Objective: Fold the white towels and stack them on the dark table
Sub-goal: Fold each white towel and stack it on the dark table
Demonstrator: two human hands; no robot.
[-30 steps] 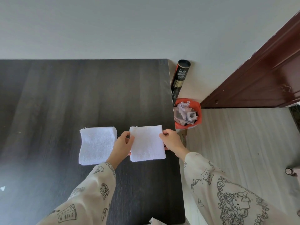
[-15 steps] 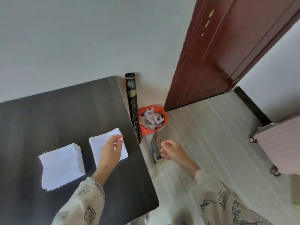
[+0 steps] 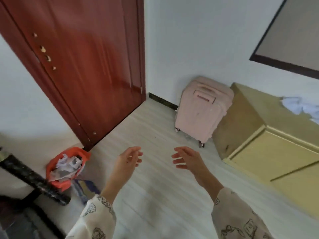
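My left hand (image 3: 128, 160) and my right hand (image 3: 187, 160) hang in the air over the pale floor, fingers loosely spread and holding nothing. A crumpled heap of white cloth (image 3: 300, 106) lies on top of the yellow cabinet (image 3: 269, 140) at the far right. Only a corner of the dark table (image 3: 17, 219) shows at the lower left; the folded towels on it are out of view.
A pink suitcase (image 3: 202, 111) stands against the wall beside the cabinet. A red-brown door (image 3: 82, 66) fills the upper left. An orange bin of paper scraps (image 3: 66, 165) and a black tube (image 3: 32, 178) sit by the table's corner.
My view has swung right, away from the table and its two folded towels toward the cabinet. My left hand let go of the right-hand towel, and both hands are now off the table.
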